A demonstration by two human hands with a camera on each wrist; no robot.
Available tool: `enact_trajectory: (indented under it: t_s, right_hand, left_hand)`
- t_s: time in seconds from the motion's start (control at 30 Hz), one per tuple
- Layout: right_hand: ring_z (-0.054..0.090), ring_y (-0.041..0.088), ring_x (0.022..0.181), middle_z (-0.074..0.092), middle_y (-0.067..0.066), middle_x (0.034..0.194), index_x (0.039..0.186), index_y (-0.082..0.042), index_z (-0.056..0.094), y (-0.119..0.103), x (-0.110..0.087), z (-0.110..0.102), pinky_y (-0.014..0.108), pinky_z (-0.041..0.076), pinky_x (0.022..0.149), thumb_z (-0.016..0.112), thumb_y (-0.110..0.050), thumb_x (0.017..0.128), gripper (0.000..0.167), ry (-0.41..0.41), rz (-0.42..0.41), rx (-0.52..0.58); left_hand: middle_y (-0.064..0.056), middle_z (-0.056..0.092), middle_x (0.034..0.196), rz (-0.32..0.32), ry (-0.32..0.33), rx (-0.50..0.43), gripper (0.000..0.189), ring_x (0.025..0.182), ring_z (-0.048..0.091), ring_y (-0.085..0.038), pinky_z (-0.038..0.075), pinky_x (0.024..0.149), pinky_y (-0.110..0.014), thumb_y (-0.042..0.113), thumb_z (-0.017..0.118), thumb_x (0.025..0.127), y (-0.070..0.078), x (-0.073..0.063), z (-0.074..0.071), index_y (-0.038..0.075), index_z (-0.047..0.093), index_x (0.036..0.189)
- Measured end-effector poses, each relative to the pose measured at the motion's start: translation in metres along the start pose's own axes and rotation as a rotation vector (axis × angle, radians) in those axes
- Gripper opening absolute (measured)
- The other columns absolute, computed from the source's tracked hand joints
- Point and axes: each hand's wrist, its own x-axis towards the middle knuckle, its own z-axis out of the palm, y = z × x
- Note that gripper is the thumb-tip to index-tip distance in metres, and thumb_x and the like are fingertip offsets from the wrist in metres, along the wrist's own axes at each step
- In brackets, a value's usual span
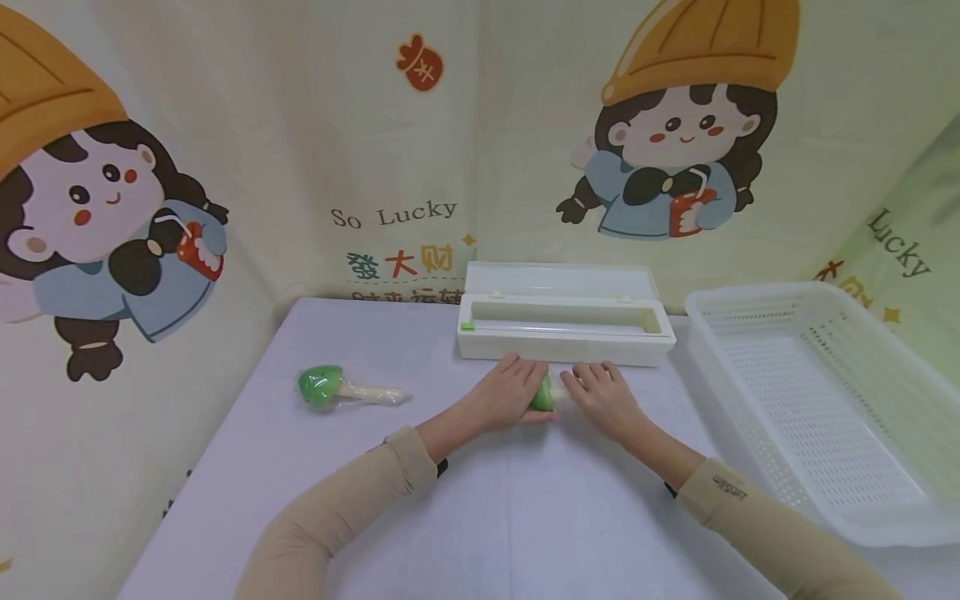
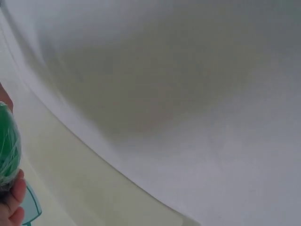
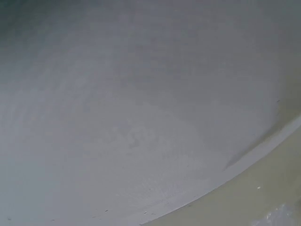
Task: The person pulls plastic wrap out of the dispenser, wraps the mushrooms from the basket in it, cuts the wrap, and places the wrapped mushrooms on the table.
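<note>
Above the middle of the table, my left hand (image 1: 506,392) grips the green cap of a mushroom-shaped piece (image 1: 542,393) wrapped in clear film. In the left wrist view, the shiny wrapped cap (image 2: 8,146) shows at the left edge with fingertips (image 2: 18,190) curled under it. My right hand (image 1: 606,402) holds the pale stalk; its far end is hidden under the fingers. A second film-wrapped, green-capped mushroom-shaped piece (image 1: 321,387) lies on the table to the left, its stalk pointing right. The right wrist view shows mostly cloth and a bit of clear film (image 3: 280,217).
Just behind the hands stands a long white box (image 1: 562,347) with its lid raised and a small green tab at its left end. At the right is a white perforated basket (image 1: 795,502). A light cloth covers the table (image 1: 495,525); printed curtains (image 1: 525,167) hang behind.
</note>
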Motion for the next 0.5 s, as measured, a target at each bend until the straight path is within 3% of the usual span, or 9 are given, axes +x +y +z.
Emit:
enact_trajectory:
  t_s: [0.1,0.13,0.23,0.5]
  right_hand:
    - [0.055,0.032,0.065,0.056,0.015,0.086,0.097,-0.003,0.057,0.005,-0.002,0.001,0.046,0.046,0.061,0.030,0.000,0.092,0.028,0.053,0.041,-0.032]
    - [0.055,0.032,0.063,0.056,0.014,0.085,0.097,-0.004,0.056,0.008,-0.005,0.002,0.046,0.045,0.060,0.025,-0.001,0.093,0.032,0.069,0.049,-0.044]
    - [0.056,0.031,0.057,0.058,0.014,0.081,0.097,-0.003,0.056,0.013,-0.010,0.001,0.045,0.046,0.058,0.028,-0.001,0.090,0.028,0.069,0.058,-0.043]
    - [0.056,0.031,0.059,0.055,0.014,0.069,0.095,-0.005,0.056,0.012,-0.015,-0.004,0.048,0.041,0.066,0.025,-0.003,0.088,0.031,-0.027,0.091,-0.088]
  left_hand:
    - [-0.006,0.059,0.104,0.007,0.027,-0.012,0.070,0.099,0.054,-0.017,0.032,0.094,-0.032,0.061,0.045,0.084,-0.002,-0.001,-0.003,0.001,0.047,0.119]
    - [-0.006,0.059,0.103,0.010,0.035,-0.012,0.070,0.098,0.054,-0.017,0.032,0.093,-0.031,0.061,0.045,0.084,-0.002,-0.002,-0.004,0.001,0.048,0.118]
    - [-0.006,0.059,0.103,0.014,0.042,0.007,0.071,0.097,0.054,-0.017,0.032,0.093,-0.031,0.062,0.045,0.084,-0.003,-0.005,-0.004,0.001,0.048,0.118]
    - [-0.006,0.059,0.105,0.030,0.071,0.110,0.074,0.098,0.054,-0.019,0.034,0.093,-0.034,0.065,0.042,0.083,-0.003,-0.008,0.003,0.001,0.050,0.119]
